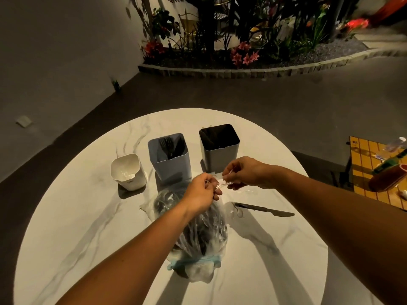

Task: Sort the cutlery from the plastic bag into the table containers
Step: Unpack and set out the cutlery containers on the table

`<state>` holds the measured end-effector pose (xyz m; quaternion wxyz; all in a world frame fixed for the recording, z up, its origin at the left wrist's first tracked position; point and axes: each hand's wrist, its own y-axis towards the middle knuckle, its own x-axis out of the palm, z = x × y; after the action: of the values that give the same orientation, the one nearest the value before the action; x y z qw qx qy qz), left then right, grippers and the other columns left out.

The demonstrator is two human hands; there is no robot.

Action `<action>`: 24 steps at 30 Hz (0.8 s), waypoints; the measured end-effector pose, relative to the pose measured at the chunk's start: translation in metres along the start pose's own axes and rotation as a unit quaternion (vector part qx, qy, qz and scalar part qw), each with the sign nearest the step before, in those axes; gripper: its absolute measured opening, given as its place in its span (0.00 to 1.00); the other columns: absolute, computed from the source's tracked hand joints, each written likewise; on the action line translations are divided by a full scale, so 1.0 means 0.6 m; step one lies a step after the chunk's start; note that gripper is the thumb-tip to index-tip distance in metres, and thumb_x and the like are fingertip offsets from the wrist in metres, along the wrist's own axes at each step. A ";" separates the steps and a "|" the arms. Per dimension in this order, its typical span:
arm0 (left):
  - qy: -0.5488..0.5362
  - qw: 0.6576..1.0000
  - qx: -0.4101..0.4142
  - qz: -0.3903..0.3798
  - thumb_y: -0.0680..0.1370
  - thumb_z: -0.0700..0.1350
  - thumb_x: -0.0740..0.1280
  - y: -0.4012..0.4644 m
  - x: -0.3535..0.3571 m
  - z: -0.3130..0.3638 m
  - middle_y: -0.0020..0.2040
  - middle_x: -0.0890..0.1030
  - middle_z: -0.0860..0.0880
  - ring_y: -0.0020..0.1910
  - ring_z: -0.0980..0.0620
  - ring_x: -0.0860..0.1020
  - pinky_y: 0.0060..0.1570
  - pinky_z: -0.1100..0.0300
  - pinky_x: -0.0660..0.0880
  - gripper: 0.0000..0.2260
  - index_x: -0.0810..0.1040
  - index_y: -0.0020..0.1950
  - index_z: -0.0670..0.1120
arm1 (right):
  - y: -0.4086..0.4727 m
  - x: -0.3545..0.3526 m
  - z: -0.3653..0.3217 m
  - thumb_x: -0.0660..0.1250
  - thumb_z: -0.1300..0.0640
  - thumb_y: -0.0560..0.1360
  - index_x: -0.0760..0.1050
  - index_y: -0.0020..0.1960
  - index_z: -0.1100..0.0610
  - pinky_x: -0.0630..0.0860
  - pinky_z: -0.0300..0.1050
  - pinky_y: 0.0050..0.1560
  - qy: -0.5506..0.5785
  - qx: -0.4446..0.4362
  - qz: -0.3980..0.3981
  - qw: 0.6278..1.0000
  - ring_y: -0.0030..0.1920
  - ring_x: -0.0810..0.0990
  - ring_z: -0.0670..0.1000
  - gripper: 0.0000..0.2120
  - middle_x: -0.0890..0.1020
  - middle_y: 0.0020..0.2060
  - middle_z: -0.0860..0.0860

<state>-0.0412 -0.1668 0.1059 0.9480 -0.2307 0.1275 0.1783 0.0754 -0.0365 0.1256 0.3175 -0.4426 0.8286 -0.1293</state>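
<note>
A clear plastic bag [198,236] full of dark and clear cutlery lies in the middle of the round marble table [88,227]. Just above its far end, my left hand [201,192] and my right hand [242,172] pinch clear plastic cutlery [222,183] between them. Behind the hands stand three containers: a white one [128,172] at the left holding clear pieces, a light blue one [169,157] with black forks, and a grey one [219,146]. A black knife [264,210] and a clear spoon [239,212] lie on the table right of the bag.
To the right a yellow-tiled side table [374,172] carries bottles and a red cylinder. A planter bed with flowers [244,56] runs along the far floor. A grey wall stands at the left.
</note>
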 end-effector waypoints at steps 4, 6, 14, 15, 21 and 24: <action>-0.062 0.998 -0.013 -0.008 0.84 0.37 0.57 -0.005 -0.026 -0.010 0.47 0.84 0.39 0.38 0.51 0.80 0.44 0.57 0.79 0.08 0.76 0.54 0.42 | -0.003 0.014 -0.021 0.69 0.65 0.76 0.76 0.52 0.61 0.81 0.39 0.39 0.015 -0.030 0.055 0.998 0.42 0.84 0.52 0.06 0.82 0.44 0.58; -0.072 0.997 -0.009 -0.015 0.84 0.38 0.57 -0.009 -0.034 -0.014 0.44 0.84 0.41 0.37 0.50 0.81 0.46 0.54 0.79 0.09 0.76 0.52 0.42 | -0.003 0.022 -0.030 0.70 0.65 0.75 0.77 0.51 0.62 0.80 0.38 0.38 -0.013 -0.049 0.071 0.996 0.42 0.84 0.51 0.05 0.82 0.42 0.56; -0.149 0.989 -0.024 -0.010 0.85 0.41 0.55 -0.036 -0.083 -0.018 0.44 0.84 0.38 0.41 0.45 0.83 0.44 0.55 0.82 0.13 0.78 0.54 0.37 | -0.014 0.067 -0.074 0.71 0.66 0.74 0.80 0.48 0.59 0.78 0.35 0.37 -0.024 -0.087 0.043 0.995 0.41 0.82 0.48 0.04 0.83 0.41 0.53; -0.154 0.988 -0.022 -0.012 0.85 0.41 0.55 -0.042 -0.092 -0.019 0.44 0.84 0.39 0.40 0.46 0.84 0.43 0.56 0.82 0.13 0.78 0.55 0.38 | -0.015 0.075 -0.081 0.71 0.67 0.74 0.80 0.48 0.59 0.78 0.35 0.38 -0.019 -0.089 0.043 0.995 0.41 0.82 0.47 0.05 0.83 0.41 0.53; -0.148 0.988 -0.024 -0.019 0.85 0.43 0.55 -0.061 -0.129 -0.032 0.47 0.84 0.38 0.40 0.47 0.84 0.40 0.58 0.82 0.13 0.78 0.59 0.40 | -0.020 0.116 -0.114 0.73 0.65 0.73 0.79 0.53 0.57 0.79 0.37 0.43 -0.018 -0.121 0.049 0.991 0.42 0.85 0.47 0.10 0.85 0.41 0.53; -0.173 0.984 -0.034 -0.023 0.85 0.45 0.53 -0.068 -0.147 -0.039 0.46 0.85 0.39 0.38 0.48 0.83 0.37 0.60 0.78 0.16 0.79 0.58 0.41 | -0.015 0.145 -0.126 0.75 0.61 0.71 0.79 0.53 0.57 0.82 0.39 0.44 -0.055 -0.146 0.083 0.984 0.43 0.85 0.48 0.12 0.84 0.43 0.52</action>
<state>-0.1085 -0.2366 0.1303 0.9512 -0.2317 -0.0496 0.1976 -0.0024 -0.1176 0.1524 0.3041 -0.4205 0.8536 0.0447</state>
